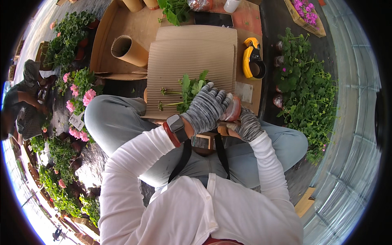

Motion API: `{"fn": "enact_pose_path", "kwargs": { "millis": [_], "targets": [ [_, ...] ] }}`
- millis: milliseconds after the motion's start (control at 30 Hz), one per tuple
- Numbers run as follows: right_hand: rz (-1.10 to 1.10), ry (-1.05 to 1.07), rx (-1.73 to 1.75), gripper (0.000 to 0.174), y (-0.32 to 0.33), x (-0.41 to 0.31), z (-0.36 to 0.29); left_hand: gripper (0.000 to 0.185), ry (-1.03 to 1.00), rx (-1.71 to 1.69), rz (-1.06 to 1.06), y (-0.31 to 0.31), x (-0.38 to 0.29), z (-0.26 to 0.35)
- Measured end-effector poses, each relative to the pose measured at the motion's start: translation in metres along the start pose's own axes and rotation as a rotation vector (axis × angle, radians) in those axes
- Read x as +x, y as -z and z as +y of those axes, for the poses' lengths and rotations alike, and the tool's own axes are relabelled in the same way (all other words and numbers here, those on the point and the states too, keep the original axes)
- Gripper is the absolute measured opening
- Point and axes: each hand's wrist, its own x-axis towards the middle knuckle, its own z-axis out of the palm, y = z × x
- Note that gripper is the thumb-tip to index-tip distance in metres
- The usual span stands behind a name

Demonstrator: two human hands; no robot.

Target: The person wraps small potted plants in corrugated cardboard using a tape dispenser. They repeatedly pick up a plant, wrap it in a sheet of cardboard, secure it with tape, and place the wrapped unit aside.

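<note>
A leafy potted plant (190, 92) lies on its side over a stack of corrugated cardboard sheets (196, 52), its stems pointing left. My left hand (208, 107), in a grey striped knit glove, rests over the plant's base and the plastic-wrapped reddish pot (232, 109). At the pot's lower right is my right hand (248, 124), gloved alike, with its fingers by the pot's bottom; part of its grip is hidden. A yellow and black tape dispenser (253, 58) lies right of the sheets. A rolled corrugated cardboard tube (130, 51) leans in the open carton at the left.
Beyond the sheets lie a dark phone (213, 19), a white cup (231, 5) and another leafy plant (176, 10). Potted plants (306, 88) line the right side; pink-flowered ones (88, 97) stand left. A person (24, 101) crouches at far left.
</note>
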Motion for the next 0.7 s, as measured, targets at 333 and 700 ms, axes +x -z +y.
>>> {"fn": "enact_pose_path", "kwargs": {
  "millis": [333,700],
  "targets": [
    [0.194,-0.131,0.136,0.058,-0.029,-0.014,-0.022,0.079,-0.003,0.052,0.021,-0.003,-0.001,0.005],
    [0.535,-0.222,-0.236,0.053,0.056,0.089,0.043,0.095,0.102,-0.071,-0.086,0.02,0.014,-0.009]
  ]
}}
